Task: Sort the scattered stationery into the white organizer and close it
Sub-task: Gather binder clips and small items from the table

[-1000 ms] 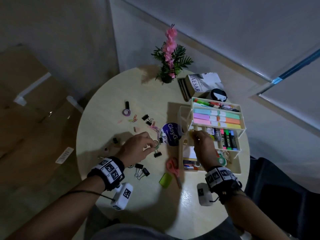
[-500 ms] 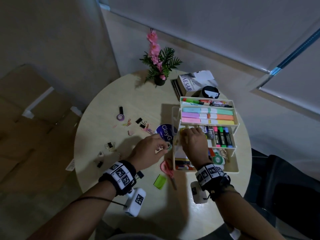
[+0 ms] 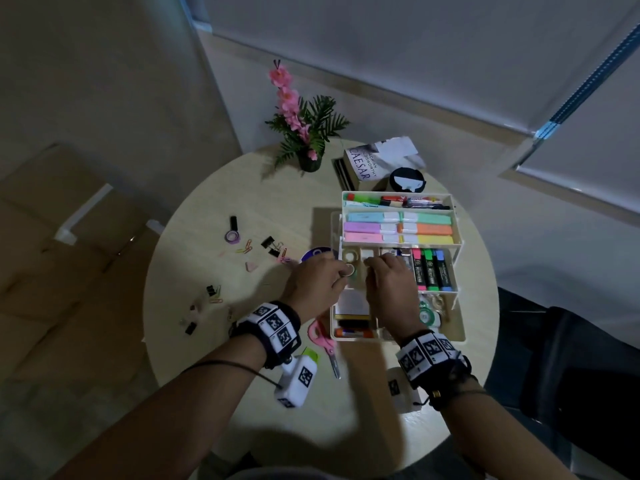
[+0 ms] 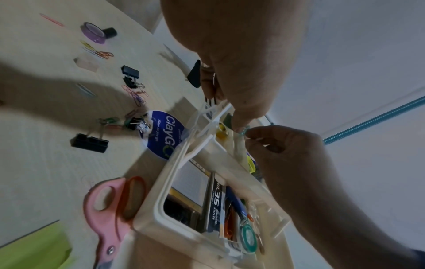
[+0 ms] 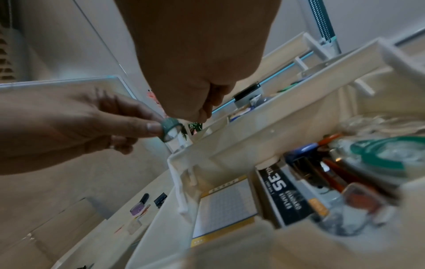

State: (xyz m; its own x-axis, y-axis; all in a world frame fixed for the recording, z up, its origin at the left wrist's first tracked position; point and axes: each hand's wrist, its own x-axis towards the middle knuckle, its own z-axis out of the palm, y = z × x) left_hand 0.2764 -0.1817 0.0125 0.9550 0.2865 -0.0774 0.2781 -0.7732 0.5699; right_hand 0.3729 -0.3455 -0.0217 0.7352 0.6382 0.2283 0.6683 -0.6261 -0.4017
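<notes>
White organizer open in tiers, green tape roll above its middle tray

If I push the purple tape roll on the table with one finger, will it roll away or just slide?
The purple tape roll seems to lie flat on the table, so it would probably slide, not roll. It looks small and hollow, so likely light and easily displaced. A black cylinder stands right beside it and might get knocked.

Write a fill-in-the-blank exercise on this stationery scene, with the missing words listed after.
1. The left hand pinches a small green ring-shaped roll of ____.
2. The white plastic organizer stands ____, its tiers fanned out.
3. The pink-handled scissors lie on the round pale wooden ____, beside the organizer.
4. The purple tape roll lies to the organizer's ____.

Missing words: tape; open; table; left
</notes>
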